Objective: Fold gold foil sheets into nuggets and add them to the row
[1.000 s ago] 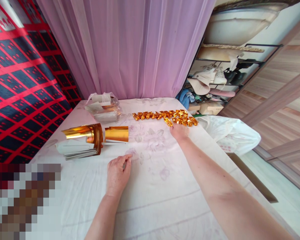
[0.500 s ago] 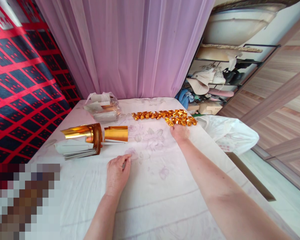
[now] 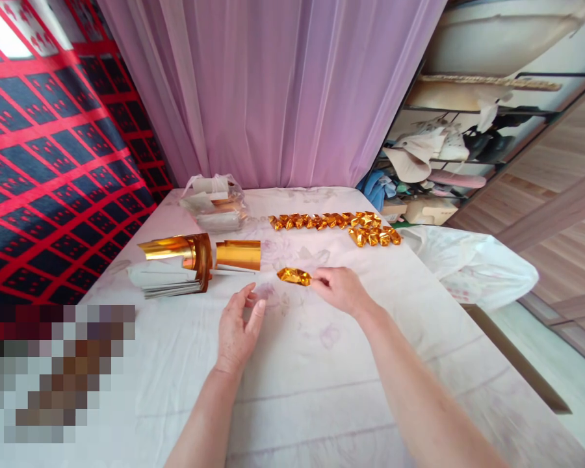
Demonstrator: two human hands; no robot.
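Note:
Between finger and thumb, my right hand [image 3: 338, 289] pinches one end of a folded gold foil paper ingot [image 3: 294, 276] over the middle of the table. My left hand [image 3: 241, 322] is open and holds nothing, thumb and fingers apart, to the left of the ingot. Farther back, a row of folded gold foil pieces [image 3: 316, 221] runs across, with a shorter second row [image 3: 374, 236] in front of its right end. At the left lie a stack of gold foil sheets [image 3: 175, 247] with pale backs and a smaller foil sheet pile [image 3: 238, 255].
A clear plastic bag of paper packs [image 3: 214, 208] sits at the back left of the cloth-covered table [image 3: 292, 390]. A white plastic bag [image 3: 482, 260] hangs by the right edge. A loaded shelf [image 3: 448, 162] and a purple curtain [image 3: 273, 91] stand behind.
My right hand has come from the shorter row toward the middle, bringing a foil ingot with it. My left hand has opened its fingers. The view has shifted slightly.

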